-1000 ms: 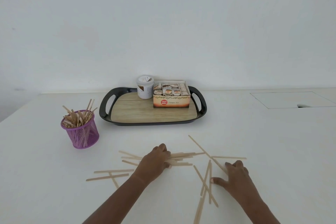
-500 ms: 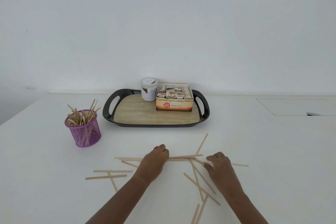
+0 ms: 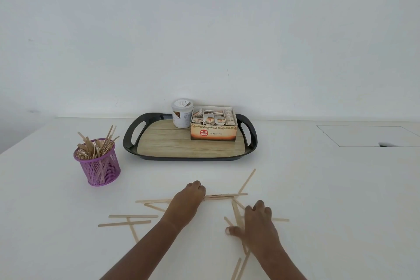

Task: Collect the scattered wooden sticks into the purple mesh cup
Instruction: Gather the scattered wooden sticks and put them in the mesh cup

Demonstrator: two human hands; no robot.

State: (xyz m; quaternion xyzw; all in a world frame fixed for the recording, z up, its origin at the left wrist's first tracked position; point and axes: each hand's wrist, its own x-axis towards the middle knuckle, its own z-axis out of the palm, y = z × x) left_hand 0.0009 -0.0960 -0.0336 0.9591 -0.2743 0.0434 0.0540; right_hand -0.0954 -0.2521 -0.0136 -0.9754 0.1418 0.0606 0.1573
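Observation:
The purple mesh cup (image 3: pixel 100 167) stands at the left of the white table, packed with several wooden sticks. More sticks lie scattered on the table in front of me. My left hand (image 3: pixel 185 204) lies palm down on a bundle of sticks (image 3: pixel 225 196) that point to the right, fingers curled over them. My right hand (image 3: pixel 256 227) presses flat on a crossed pile of sticks (image 3: pixel 237 216), fingers spread. Three loose sticks (image 3: pixel 129 220) lie apart at the lower left, and one slanted stick (image 3: pixel 247 180) lies beyond the right hand.
A black tray (image 3: pixel 130 143) with a wood-look floor sits behind the sticks, holding a white tub (image 3: pixel 181 112) and an open ginger tea box (image 3: pixel 213 130). A rectangular hatch (image 3: pixel 368 135) is set into the table at the far right.
My right hand has swept left and toward me, dragging sticks into a tighter crossed pile. My left hand stays on its bundle. The camera has tilted slightly.

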